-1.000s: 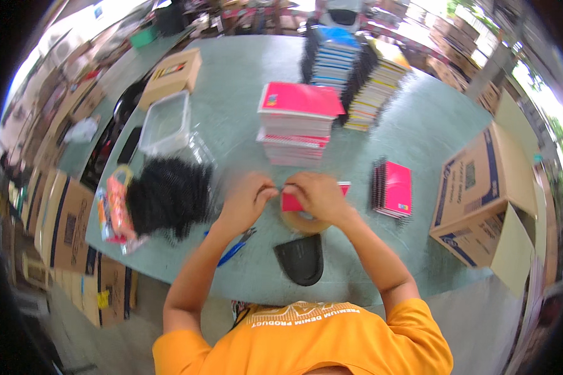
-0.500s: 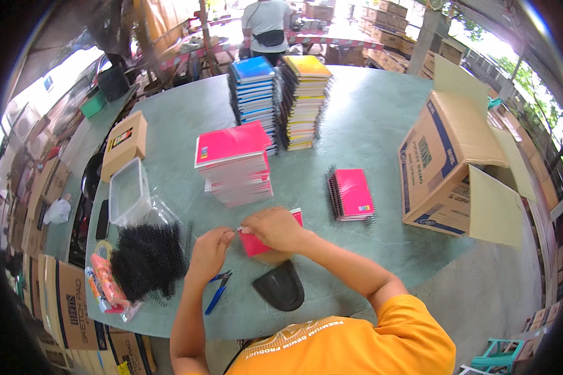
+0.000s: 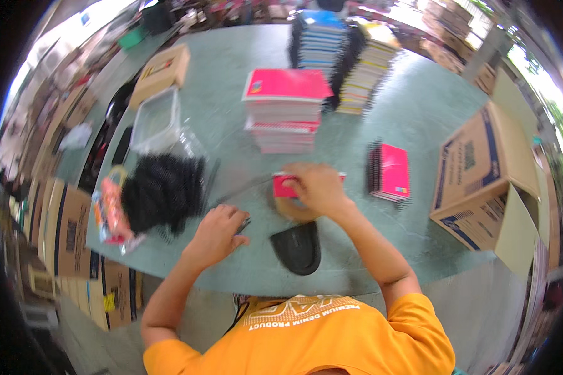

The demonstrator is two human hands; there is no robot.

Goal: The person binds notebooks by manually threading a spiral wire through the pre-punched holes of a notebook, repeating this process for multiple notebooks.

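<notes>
Tool-pickup step, seemingly: left hand spread over mostly hidden pliers, right hand pinching pink notebook by brown roll on counter; next move would call for firm handle grip.

pink notebook, black coils, grey-green table, orange shirt

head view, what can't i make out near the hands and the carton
In the head view:
- Tool: mostly hidden by the left hand.
- Red notebook: partly covered by the right hand, and blurred.
- Open carton: contents hidden by its walls and flaps.
</notes>
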